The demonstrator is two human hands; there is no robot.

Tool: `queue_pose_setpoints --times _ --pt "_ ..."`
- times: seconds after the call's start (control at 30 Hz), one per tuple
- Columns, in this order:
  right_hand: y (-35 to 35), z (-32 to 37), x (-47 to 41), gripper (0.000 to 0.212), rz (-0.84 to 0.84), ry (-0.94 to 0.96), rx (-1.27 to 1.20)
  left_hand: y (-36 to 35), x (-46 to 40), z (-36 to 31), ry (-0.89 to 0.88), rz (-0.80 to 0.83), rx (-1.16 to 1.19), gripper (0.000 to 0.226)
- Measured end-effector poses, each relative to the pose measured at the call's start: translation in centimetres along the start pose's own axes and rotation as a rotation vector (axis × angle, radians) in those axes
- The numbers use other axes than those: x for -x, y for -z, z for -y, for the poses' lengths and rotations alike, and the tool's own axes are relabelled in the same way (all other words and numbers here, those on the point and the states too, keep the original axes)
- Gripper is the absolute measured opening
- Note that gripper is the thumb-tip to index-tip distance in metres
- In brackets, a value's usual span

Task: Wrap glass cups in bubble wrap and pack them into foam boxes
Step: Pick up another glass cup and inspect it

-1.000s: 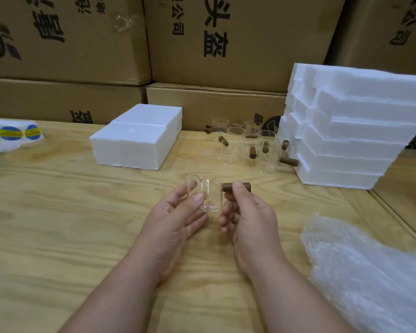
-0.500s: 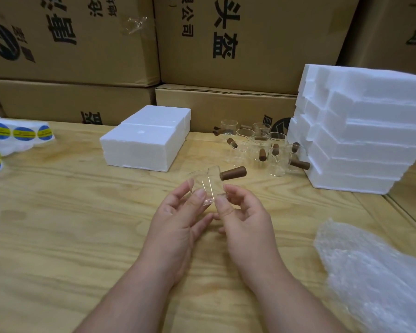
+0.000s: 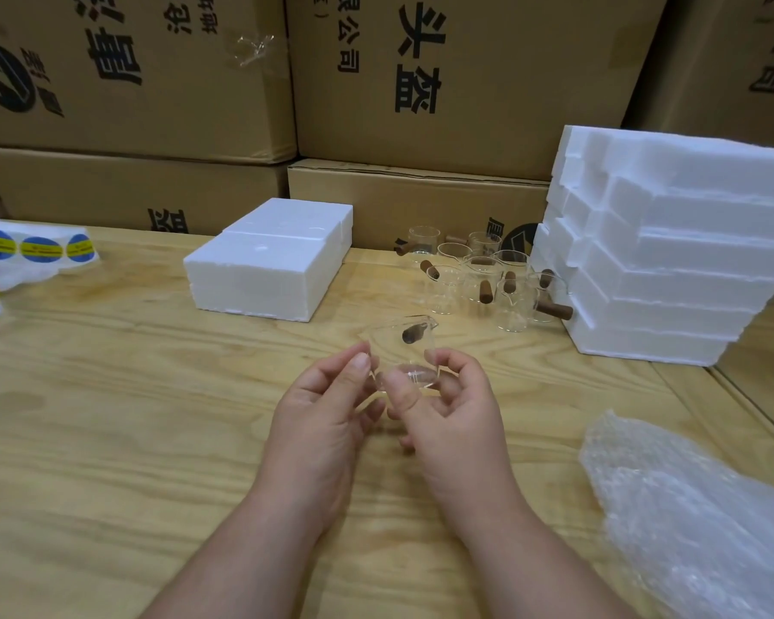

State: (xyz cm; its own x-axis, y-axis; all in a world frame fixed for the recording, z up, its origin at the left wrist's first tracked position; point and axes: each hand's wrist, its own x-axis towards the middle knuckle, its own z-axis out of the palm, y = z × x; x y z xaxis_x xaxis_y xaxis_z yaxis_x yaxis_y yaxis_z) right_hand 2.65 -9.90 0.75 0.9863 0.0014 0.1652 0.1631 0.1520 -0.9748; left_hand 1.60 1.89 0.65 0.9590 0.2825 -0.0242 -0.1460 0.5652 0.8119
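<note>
My left hand [image 3: 327, 408] and right hand [image 3: 452, 404] meet above the wooden table [image 3: 108, 440], both pinching one glass cup [image 3: 403, 350] between them. My left fingertips press its left wall; my right thumb and curled fingers grip its thick base. The cup is tilted, mouth away from me, its brown wooden handle [image 3: 413, 333] seen through the glass on the far side. Beyond it stands a cluster of more glass cups [image 3: 479, 279], between a closed foam box [image 3: 269, 261] on the left and a stack of foam boxes [image 3: 662, 256] on the right. Bubble wrap [image 3: 698, 520] lies near my right forearm. A strip of stickers [image 3: 36, 248] sits far left, cardboard cartons [image 3: 421, 82] behind everything.
</note>
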Motion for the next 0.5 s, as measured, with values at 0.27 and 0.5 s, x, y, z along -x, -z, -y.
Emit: queue_pose_setpoints --times 0.27,0.5 --pt "0.33 -0.17 -0.19 0.054 -0.066 0.002 0.091 -0.13 0.1 -0.08 0.018 0.012 -0.037 0.047" --pt "0.31 -0.06 -0.03 0.047 -0.04 0.041 0.014 -0.14 0.09 -0.1 0.056 0.036 -0.066 0.048"
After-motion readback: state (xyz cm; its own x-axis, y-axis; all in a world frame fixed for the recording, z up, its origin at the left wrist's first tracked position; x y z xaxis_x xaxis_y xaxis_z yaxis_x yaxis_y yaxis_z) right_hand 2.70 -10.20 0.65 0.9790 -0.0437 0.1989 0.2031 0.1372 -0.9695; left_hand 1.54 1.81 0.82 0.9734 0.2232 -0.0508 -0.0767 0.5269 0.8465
